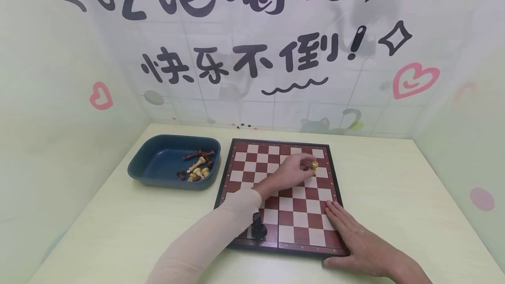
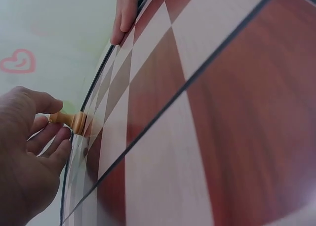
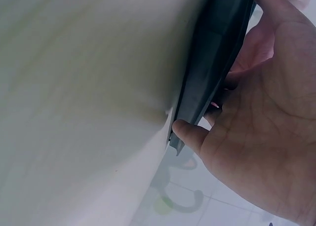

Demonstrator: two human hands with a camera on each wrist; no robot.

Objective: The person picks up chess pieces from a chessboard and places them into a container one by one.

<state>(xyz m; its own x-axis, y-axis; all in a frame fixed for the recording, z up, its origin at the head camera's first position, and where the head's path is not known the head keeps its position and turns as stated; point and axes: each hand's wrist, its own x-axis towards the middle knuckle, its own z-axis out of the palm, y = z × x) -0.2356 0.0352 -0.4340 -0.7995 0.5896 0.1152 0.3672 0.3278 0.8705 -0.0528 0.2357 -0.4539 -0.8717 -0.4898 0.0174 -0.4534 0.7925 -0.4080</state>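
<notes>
My left hand [image 1: 292, 171] reaches across the chessboard [image 1: 300, 205] and pinches a light wooden chess piece [image 1: 314, 166] between thumb and fingers, over the far right squares. In the left wrist view the piece [image 2: 74, 121] has its round base right at the board surface, and fingers cover its top. My right hand [image 1: 360, 246] rests at the near right corner of the board, straight fingers lying over the right edge and thumb by the front edge. In the right wrist view, the thumb [image 3: 190, 134] touches the board's dark side [image 3: 207, 63].
A blue tray [image 1: 154, 181] at the left of the board holds several light and dark chess pieces [image 1: 197, 165]. A small black object [image 1: 258, 227] shows beside the left sleeve, over the board's near part. A printed white curtain [image 1: 252, 108] stands behind the table [image 1: 378, 165].
</notes>
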